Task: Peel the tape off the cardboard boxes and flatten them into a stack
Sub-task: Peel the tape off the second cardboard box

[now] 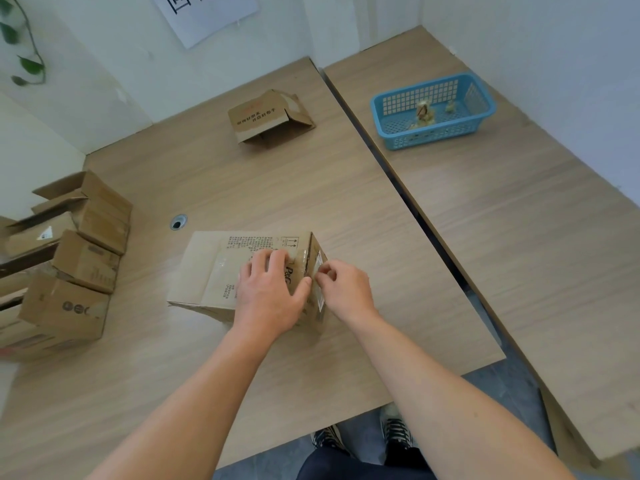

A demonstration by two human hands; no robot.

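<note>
A printed cardboard box (221, 268) lies on its side in the middle of the wooden table (311, 195), its flaps open toward the left. My left hand (270, 292) rests flat on top of the box and holds it down. At the box's right end my right hand (341, 284) pinches a strip of clear tape (319, 271) between thumb and fingertips. A flattened box (268, 119) lies far back on the table.
Several open boxes (69, 258) are piled at the table's left edge. A blue plastic basket (433, 110) with crumpled tape scraps stands on the adjoining table at the right. A cable hole (178, 222) sits left of the box. A gap separates the two tables.
</note>
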